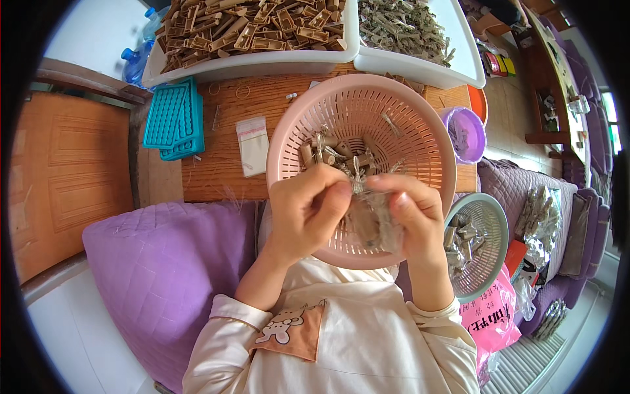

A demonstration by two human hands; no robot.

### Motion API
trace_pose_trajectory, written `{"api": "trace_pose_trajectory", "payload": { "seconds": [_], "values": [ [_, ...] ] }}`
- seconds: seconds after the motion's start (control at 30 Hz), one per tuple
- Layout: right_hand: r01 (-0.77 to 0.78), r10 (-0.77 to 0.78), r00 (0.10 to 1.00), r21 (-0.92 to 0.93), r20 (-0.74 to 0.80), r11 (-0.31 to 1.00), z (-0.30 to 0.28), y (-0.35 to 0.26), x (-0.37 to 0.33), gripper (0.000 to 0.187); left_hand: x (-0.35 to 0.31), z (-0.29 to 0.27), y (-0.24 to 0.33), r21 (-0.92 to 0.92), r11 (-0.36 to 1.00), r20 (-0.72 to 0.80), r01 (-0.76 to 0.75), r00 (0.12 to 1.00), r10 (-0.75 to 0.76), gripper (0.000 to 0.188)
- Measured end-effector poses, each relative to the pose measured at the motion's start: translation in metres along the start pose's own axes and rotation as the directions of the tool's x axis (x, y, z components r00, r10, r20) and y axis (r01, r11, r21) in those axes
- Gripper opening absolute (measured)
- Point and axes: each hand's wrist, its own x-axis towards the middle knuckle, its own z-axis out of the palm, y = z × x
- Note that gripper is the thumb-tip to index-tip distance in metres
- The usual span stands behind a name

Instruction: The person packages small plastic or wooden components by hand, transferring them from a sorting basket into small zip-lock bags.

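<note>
Both hands work over a pink perforated basket (420, 131). A small clear plastic bag (371, 226) hangs between them with a brownish piece showing through; its outline is blurred. My left hand (308, 210) pinches the bag's upper left part between thumb and fingers. At the bag's right side, my right hand (420, 217) has thumb and forefinger closed on it. Below and behind the hands, several brown plastic pieces (338, 151) lie in the basket, some with clear wrapping. The lower part of the basket is partly hidden by hands and bag.
White bins of brown plastic pieces (262, 29) and greyish clear parts (407, 33) stand at the back. Left are teal trays (174, 118) and a stack of clear bags (252, 148). A purple tub (467, 134) and a grey-green basket of bagged pieces (495, 217) stand right.
</note>
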Motion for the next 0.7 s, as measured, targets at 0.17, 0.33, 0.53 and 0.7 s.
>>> {"api": "trace_pose_trajectory", "payload": {
  "seconds": [0.17, 0.33, 0.53, 0.7],
  "values": [
    [0.001, 0.009, 1.000, 0.571, -0.014, 0.821, 0.007, 0.008, 0.009, 0.022, 0.003, 0.002, -0.014, 0.356, 0.747, 0.072, -0.562, 0.813, 0.578, 0.011],
    [0.203, -0.156, 0.973, 0.315, -0.170, 0.927, -0.001, 0.018, 0.016, 0.032, -0.004, 0.001, -0.018, -0.086, 0.993, 0.027, -0.081, 0.996, 0.084, 0.037],
    [0.227, -0.196, 0.930, 0.066, -0.310, 0.972, 0.003, 0.017, 0.018, 0.031, -0.015, 0.006, -0.005, -0.154, 0.954, 0.327, 0.258, 0.924, -0.197, 0.035],
    [0.351, -0.314, 0.847, 0.009, -0.430, 0.936, -0.015, 0.007, 0.019, 0.031, 0.031, -0.027, 0.006, 0.215, 0.909, 0.306, 0.356, 0.860, -0.409, 0.019]
  ]
}}
